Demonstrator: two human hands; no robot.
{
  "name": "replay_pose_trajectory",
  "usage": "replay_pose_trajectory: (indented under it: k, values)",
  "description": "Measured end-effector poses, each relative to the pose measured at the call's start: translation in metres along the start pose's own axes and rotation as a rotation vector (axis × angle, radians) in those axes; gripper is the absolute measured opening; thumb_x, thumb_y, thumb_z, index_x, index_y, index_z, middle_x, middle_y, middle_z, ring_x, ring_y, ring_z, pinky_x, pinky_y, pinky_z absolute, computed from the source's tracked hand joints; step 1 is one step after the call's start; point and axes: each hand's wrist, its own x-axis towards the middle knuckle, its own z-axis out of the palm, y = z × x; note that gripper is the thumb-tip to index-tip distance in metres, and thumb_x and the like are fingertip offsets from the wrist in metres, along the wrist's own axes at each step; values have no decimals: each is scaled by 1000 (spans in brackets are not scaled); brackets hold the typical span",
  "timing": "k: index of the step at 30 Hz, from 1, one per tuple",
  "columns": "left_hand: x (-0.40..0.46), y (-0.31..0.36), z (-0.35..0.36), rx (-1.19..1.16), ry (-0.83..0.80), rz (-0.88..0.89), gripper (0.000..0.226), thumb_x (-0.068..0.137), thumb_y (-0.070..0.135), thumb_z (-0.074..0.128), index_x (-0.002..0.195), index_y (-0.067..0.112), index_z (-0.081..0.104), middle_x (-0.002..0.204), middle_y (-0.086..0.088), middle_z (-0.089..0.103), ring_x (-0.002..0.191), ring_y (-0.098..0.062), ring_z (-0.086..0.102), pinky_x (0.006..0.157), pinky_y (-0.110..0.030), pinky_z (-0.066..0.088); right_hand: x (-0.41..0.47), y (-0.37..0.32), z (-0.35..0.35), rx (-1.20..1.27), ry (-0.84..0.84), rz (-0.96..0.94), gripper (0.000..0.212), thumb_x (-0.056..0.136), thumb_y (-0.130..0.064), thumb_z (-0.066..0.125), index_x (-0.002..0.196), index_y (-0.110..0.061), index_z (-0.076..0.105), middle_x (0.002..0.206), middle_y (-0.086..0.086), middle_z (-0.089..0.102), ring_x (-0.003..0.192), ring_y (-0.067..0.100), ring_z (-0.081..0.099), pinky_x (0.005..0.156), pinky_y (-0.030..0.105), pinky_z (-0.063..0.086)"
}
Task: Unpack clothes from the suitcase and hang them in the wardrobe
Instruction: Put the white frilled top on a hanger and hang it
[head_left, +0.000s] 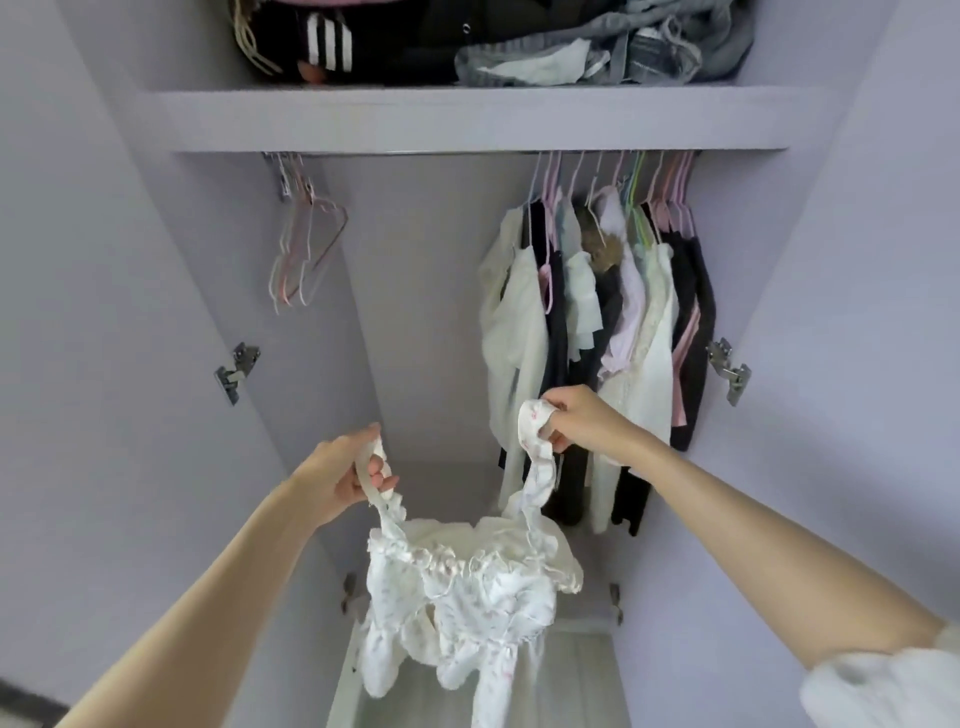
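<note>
Lavender wardrobe walls (426, 291) fill the view, smooth painted panels with both doors swung wide and metal hinges at nine and three o'clock. At twelve o'clock a thick shelf (467, 119) carries a heap of folded dark clothes and grey denim (675, 47). Just under it runs the hanging rail (426, 152), thin and metallic. Toward one to two o'clock a dense row of hung garments (597, 322) droops from pastel hangers: cream, black, lilac and pink cloth, all limp. At ten o'clock a small cluster of empty wire hangers (306, 249) hangs bare, thin and springy-looking.

Near centre, sagging toward six o'clock, is the white floral top (462, 597), held in the air in front of the open wardrobe. Its fabric looks thin, light and very soft, with a gathered, ruffled neckline and tiny pink print; it should crumple and slide easily, so the two shoulder straps are the sensible holds. The left hand (343, 478) has its fingers curled around one strap, and the right hand (576, 421) pinches the other strap bunched in its fingers, spreading the neckline between them. I judge an empty hanger is needed next, its arms fed under each strap; the narrow straps could slip off smooth wire.
</note>
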Motion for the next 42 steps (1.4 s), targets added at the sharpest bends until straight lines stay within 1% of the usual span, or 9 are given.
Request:
replay_pose_trajectory:
  k: [4,8,14,18,21,26,32,35,42]
  values:
    - [4,32,-5,-120,-76,147,19,93,8,38,91,4,56,65,-7,54,47,-17,49,63,-30,47,40,-27,9,99,42,-105,27,84,4,50,67,-13,60,64,-5,55,64,8,54,72,23,50]
    - [12,69,-17,-208,-49,296,22,87,9,38,76,4,57,76,-8,67,70,-22,60,72,-30,46,82,-58,22,219,-112,-149,18,91,-2,51,102,-4,65,82,-2,62,72,5,58,57,6,44]
    - [61,91,-21,22,-186,248,16,89,9,49,101,-1,54,101,-19,70,94,-28,69,84,-32,51,146,-99,53,22,45,-266,17,84,-3,52,80,-17,60,75,-5,59,72,11,56,70,25,47]
    - [104,110,-22,113,-280,255,33,85,4,49,117,-5,49,106,-15,69,100,-24,67,94,-34,49,190,-133,70,-156,34,-316,16,84,-5,52,88,-20,58,87,-6,58,82,12,53,68,20,39]
    - [123,124,-31,159,-369,247,38,71,12,50,106,1,60,98,-11,69,94,-22,66,92,-32,48,216,-151,81,-230,-2,-328,14,85,-5,53,91,-15,61,90,-3,58,82,12,51,62,16,38]
    - [147,146,-51,75,-243,244,13,88,1,36,84,4,47,58,-5,41,51,-19,44,59,-29,48,254,-164,96,-121,-96,-246,11,84,-2,62,78,-11,60,70,-1,53,62,10,49,57,13,39]
    - [161,161,-84,57,24,299,21,91,-2,38,73,8,39,42,-2,39,34,-12,32,48,-26,38,301,-176,128,-9,-269,-63,27,89,-2,53,115,1,60,97,9,59,83,16,56,78,28,52]
    - [158,167,-98,85,109,307,21,90,-3,38,72,8,40,46,-5,36,32,-11,33,51,-28,36,326,-192,142,123,-225,-21,32,92,-6,50,123,4,54,101,13,56,92,21,54,92,39,49]
    - [162,173,-124,126,212,303,16,88,-1,41,74,7,45,47,-1,49,44,-18,44,52,-26,41,381,-216,184,547,-180,166,46,95,-28,52,132,-3,41,122,10,45,120,24,47,97,34,45]
